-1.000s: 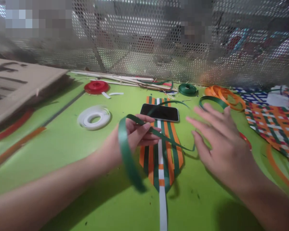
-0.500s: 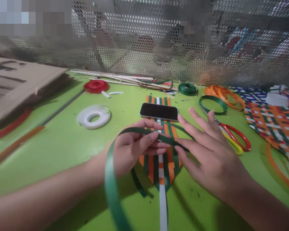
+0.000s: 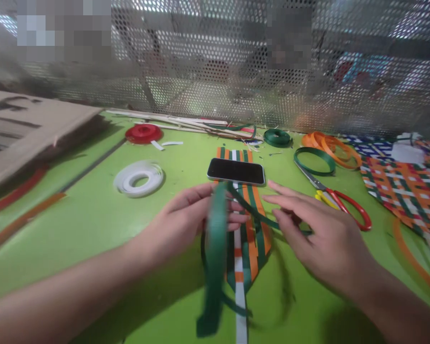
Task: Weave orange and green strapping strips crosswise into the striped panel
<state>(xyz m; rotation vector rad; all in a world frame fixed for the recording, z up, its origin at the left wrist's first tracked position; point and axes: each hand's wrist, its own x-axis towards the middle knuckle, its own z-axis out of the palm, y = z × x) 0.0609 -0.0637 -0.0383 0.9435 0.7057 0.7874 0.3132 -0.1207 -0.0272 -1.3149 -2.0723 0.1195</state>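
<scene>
My left hand (image 3: 189, 222) pinches a long green ribbon (image 3: 215, 258) that loops down toward me, blurred by motion. The same ribbon runs right across a woven strip piece (image 3: 249, 239) of orange, green and white bands lying on the green table (image 3: 93, 224). Beside it my right hand (image 3: 318, 234) hovers with fingers stretched out, touching or just over the ribbon's far part. A black phone (image 3: 235, 171) lies across the top of the woven piece.
Red-and-yellow scissors (image 3: 338, 203) lie right of my right hand. A white ribbon roll (image 3: 139, 177), red roll (image 3: 143, 133), green roll (image 3: 277, 137), green loop (image 3: 314, 161) and orange loops (image 3: 331, 145) are spread about. A woven mat (image 3: 404, 188) sits right, cardboard (image 3: 25, 129) left, a mesh wall (image 3: 215, 71) behind.
My left hand has swung the green ribbon's loop rightward, in front of the woven piece. My right hand has drawn back from the loops at right toward the ribbon.
</scene>
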